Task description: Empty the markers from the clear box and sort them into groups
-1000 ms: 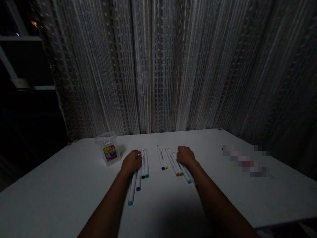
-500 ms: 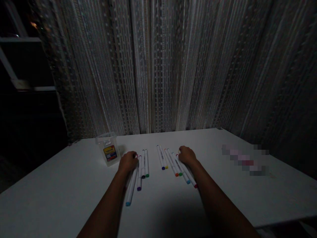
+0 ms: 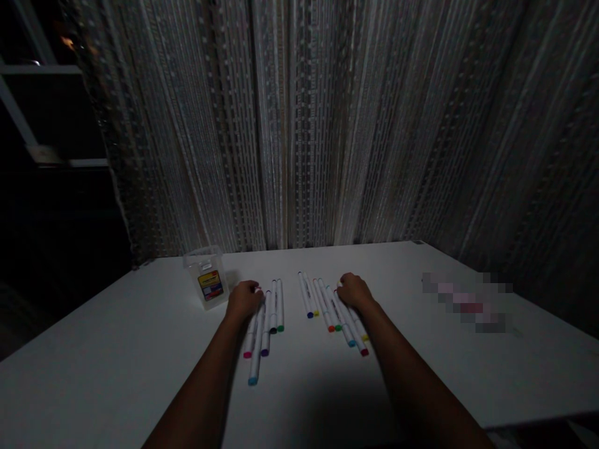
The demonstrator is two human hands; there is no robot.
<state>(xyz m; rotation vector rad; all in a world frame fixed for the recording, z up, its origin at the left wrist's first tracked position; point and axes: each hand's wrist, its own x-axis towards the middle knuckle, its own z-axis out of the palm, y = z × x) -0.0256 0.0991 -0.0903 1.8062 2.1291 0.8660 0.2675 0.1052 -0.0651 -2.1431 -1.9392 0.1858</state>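
Note:
Several white markers with coloured caps lie in rows on a white table (image 3: pixel 116 349). My left hand (image 3: pixel 243 300) rests with curled fingers on the far ends of the left group of markers (image 3: pixel 262 324), whose caps show pink, light blue, purple and green. My right hand (image 3: pixel 354 291) lies the same way on the right group of markers (image 3: pixel 344 318), near red, blue, green and orange caps. Two more markers (image 3: pixel 306 297) with blue and yellow caps lie between the hands, untouched. Whether either hand grips a marker is hidden by the dim light.
A small clear plastic box (image 3: pixel 207 278) with a yellow and red label stands left of my left hand. A blurred-out item (image 3: pixel 468 302) lies at the table's right side. A pale curtain (image 3: pixel 299 125) hangs right behind the table. The room is dark.
My left hand has slid slightly left, and a pink-capped marker now shows beside the light blue one. The right group of markers has shifted a little toward me.

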